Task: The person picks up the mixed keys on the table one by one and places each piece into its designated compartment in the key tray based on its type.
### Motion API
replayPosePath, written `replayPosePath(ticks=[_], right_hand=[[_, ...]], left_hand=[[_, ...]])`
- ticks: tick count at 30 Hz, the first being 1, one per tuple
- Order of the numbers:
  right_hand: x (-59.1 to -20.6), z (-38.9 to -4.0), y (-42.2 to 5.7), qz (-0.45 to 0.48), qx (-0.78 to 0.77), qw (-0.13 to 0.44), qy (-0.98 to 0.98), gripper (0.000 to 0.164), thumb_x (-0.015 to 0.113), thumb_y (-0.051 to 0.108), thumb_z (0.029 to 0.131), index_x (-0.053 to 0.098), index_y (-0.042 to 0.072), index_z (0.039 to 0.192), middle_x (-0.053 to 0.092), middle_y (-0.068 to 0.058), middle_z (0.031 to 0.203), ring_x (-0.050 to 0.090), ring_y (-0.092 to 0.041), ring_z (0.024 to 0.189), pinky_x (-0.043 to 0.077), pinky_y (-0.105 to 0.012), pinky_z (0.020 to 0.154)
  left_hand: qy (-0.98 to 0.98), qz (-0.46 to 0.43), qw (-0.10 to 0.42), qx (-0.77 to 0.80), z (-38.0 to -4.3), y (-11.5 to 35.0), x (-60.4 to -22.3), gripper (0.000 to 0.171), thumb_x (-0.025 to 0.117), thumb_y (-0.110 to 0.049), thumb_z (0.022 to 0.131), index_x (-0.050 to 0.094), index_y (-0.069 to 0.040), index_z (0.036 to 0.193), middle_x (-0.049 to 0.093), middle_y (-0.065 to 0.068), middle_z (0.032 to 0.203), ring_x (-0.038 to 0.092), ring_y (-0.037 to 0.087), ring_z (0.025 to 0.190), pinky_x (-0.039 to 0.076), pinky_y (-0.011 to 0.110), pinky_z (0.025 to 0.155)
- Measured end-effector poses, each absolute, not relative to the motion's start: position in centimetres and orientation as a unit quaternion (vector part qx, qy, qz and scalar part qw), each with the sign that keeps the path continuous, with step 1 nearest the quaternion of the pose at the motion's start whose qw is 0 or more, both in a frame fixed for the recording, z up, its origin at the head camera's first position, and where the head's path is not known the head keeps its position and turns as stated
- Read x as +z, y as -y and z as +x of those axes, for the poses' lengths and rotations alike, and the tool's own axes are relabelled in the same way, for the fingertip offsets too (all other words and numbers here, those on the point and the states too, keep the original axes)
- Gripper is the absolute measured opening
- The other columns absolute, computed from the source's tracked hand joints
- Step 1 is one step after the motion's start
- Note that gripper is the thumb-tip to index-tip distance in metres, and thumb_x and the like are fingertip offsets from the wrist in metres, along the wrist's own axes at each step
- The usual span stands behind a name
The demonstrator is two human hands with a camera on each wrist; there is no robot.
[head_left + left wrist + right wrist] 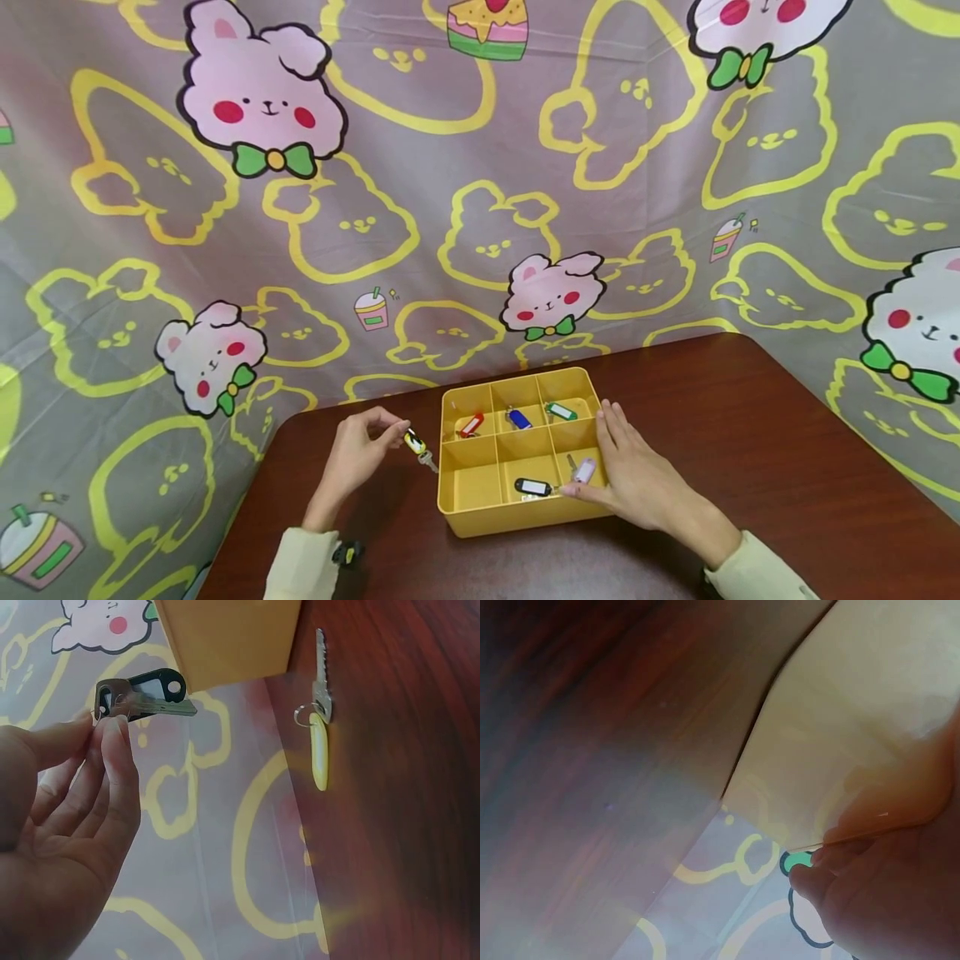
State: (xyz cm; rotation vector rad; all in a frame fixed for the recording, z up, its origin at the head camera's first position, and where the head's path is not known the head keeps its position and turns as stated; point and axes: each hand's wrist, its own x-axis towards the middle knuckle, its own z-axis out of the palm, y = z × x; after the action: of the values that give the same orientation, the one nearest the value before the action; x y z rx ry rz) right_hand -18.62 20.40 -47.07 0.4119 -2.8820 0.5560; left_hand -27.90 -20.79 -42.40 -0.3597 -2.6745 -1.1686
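My left hand (pixel 363 446) is left of the yellow divided box (pixel 517 521), its fingertips and thumb pinching a key with a black tag (pixel 150 686). Below it on the tabletop lies another key with a yellow tag (pixel 319 754), overlapped by the held tag in the head view. My right hand (pixel 641 475) rests at the box's right side, fingers straight along the outer wall (pixel 802 735) and thumb across the front right corner. Inside are keys with red (pixel 472 426), blue (pixel 518 419) and green (pixel 561 411) tags in the back compartments, black (pixel 532 486) and lilac (pixel 584 472) ones in front.
The brown wooden table (pixel 712 417) carries the box near its middle. A grey curtain (pixel 420 167) with cartoon rabbits hangs close behind the table's back edge and along both sides. A dark strap with a small yellow mark (pixel 347 553) sits by the left cuff.
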Motion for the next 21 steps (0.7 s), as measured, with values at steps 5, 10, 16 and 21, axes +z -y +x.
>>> replayPosePath(ticks=[5,10,16,21], right_hand=[[-47.0,-18.6,-20.4,0.138,0.187,0.087,0.969,0.126,0.053,0.087,0.087,0.032,-0.015,0.157,0.024,-0.034,0.169,0.024,-0.049,0.160,0.034,-0.059,0.126],[-47.0,-18.6,-20.4,0.135,0.187,0.085,0.969,0.126,0.053,0.088,0.087,0.032,-0.014,0.158,0.024,-0.034,0.169,0.024,-0.048,0.160,0.034,-0.059,0.126],[-47.0,-18.5,-20.4,0.135,0.189,0.084,0.969,0.125,0.053,0.087,0.087,0.031,-0.014,0.158,0.023,-0.034,0.170,0.024,-0.048,0.160,0.034,-0.059,0.126],[-46.9,-18.5,-20.4,0.135,0.190,0.084,0.969,0.125,0.053,0.087,0.087,0.031,-0.014,0.158,0.023,-0.034,0.170,0.024,-0.049,0.160,0.035,-0.059,0.125]], left_hand=[[0.904,-0.121,0.102,-0.397,-27.7,20.4,-41.9,0.008,0.082,-0.019,0.093,0.079,-0.014,0.088,0.077,0.001,0.077,0.073,0.010,0.068,0.055,0.022,0.062],[0.897,-0.122,0.095,-0.414,-27.7,20.2,-41.8,0.009,0.082,-0.020,0.093,0.078,-0.014,0.087,0.076,0.001,0.076,0.074,0.014,0.070,0.057,0.022,0.064],[0.887,-0.124,0.080,-0.437,-27.7,19.7,-41.7,0.008,0.082,-0.019,0.093,0.079,-0.013,0.089,0.078,0.010,0.081,0.077,0.027,0.074,0.059,0.023,0.066],[0.883,-0.128,0.074,-0.446,-28.0,19.0,-41.5,0.010,0.081,-0.021,0.093,0.080,-0.012,0.089,0.079,0.010,0.081,0.077,0.024,0.073,0.058,0.023,0.065]])
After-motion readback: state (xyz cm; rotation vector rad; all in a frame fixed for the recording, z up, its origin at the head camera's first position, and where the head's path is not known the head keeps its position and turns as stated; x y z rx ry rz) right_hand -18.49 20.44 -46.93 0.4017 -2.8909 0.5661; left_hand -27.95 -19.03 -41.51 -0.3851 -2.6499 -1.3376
